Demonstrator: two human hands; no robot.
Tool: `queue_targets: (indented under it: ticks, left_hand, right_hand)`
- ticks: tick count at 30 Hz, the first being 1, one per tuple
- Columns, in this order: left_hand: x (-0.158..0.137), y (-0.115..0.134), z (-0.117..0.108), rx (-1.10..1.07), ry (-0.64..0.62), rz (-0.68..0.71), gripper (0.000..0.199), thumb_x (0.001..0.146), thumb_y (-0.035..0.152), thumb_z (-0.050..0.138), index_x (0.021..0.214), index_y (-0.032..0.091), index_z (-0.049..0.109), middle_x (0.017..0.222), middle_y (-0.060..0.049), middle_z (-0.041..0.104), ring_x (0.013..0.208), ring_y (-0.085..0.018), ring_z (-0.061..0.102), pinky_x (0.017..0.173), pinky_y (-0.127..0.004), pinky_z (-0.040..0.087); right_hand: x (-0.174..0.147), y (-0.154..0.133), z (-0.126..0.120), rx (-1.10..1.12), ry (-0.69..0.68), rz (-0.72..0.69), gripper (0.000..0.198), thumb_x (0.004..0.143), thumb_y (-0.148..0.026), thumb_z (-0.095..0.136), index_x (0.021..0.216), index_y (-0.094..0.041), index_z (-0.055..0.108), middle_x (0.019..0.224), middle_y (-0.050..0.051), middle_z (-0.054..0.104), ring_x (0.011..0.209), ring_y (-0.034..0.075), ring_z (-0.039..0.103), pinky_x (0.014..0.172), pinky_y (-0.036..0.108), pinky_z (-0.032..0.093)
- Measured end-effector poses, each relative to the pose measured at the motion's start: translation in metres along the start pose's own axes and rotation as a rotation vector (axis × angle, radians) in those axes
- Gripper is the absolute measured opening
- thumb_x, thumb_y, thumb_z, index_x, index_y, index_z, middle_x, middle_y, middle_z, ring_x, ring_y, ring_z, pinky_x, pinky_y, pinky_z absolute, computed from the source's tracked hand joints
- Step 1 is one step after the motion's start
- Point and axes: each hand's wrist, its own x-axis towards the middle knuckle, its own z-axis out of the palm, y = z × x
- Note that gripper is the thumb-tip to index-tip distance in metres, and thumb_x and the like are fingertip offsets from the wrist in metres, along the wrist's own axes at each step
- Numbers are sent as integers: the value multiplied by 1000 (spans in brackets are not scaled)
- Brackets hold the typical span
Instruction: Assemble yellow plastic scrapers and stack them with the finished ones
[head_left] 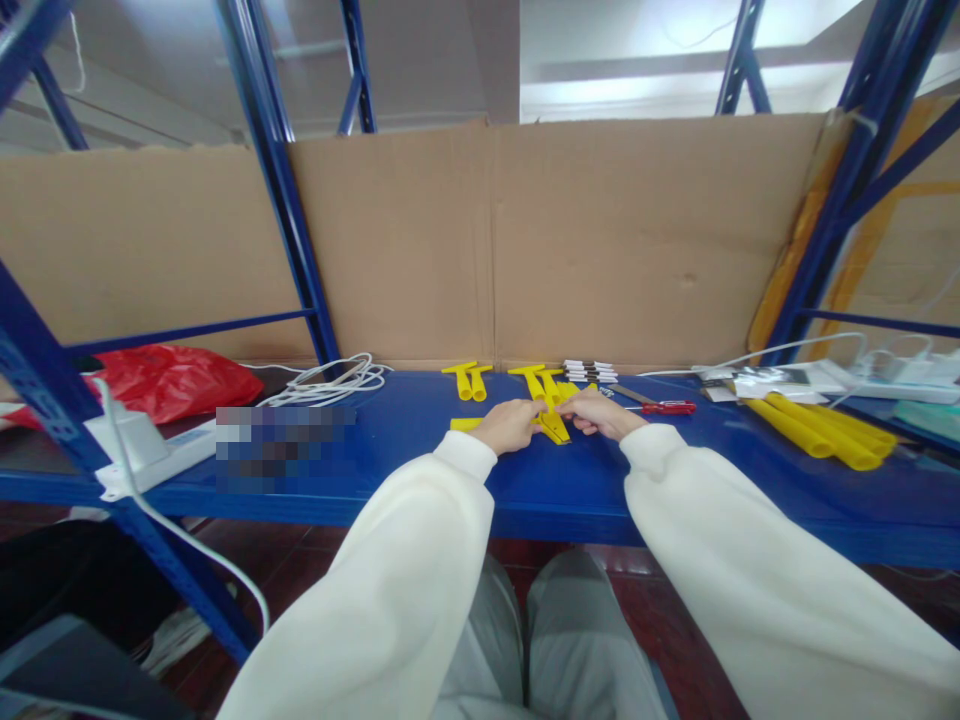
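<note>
1. A seated person in cream sleeves is reaching both hands onto a blue metal shelf [420, 470] that is serving as a worktop, with brown cardboard [585, 240] lining the back.
2. The left hand [508, 426] and right hand [600, 413] are meeting over a small yellow plastic piece [555, 428] lying on the shelf directly ahead; the fingers of both are curling closed on it, though how firmly they grip is hidden.
3. More yellow T-shaped pieces [466, 378] are lying just behind, and long yellow tubes [817, 430] are resting to the right.
4. A red-handled screwdriver [660, 406] is lying just beside the right hand, so a sideways sweep of the wrist could be knocking it off.
5. The held piece is small; it could be slipping and scattering the nearby pieces.
6. A white cable coil [330, 380] is sitting well to the left.
</note>
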Motion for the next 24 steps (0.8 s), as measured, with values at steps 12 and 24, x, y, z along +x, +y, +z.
queue_targets:
  ticks: [12, 24]
  left_hand:
    - [1, -3, 1, -6, -4, 71, 35, 93, 21, 54, 125, 24, 68, 122, -10, 69, 112, -24, 66, 96, -34, 50]
    - [1, -6, 3, 9, 13, 107, 34, 94, 20, 48, 118, 21, 72, 107, -12, 66, 101, -24, 65, 86, -31, 51]
  right_hand:
    - [-2, -3, 5, -55, 26, 15, 33, 78, -17, 71, 59, -19, 44, 41, -10, 36, 34, 1, 24, 33, 16, 12]
    - [2, 1, 1, -58, 75, -45, 35, 75, -18, 75, 60, -20, 44, 41, -11, 32, 35, 3, 24, 35, 17, 13]
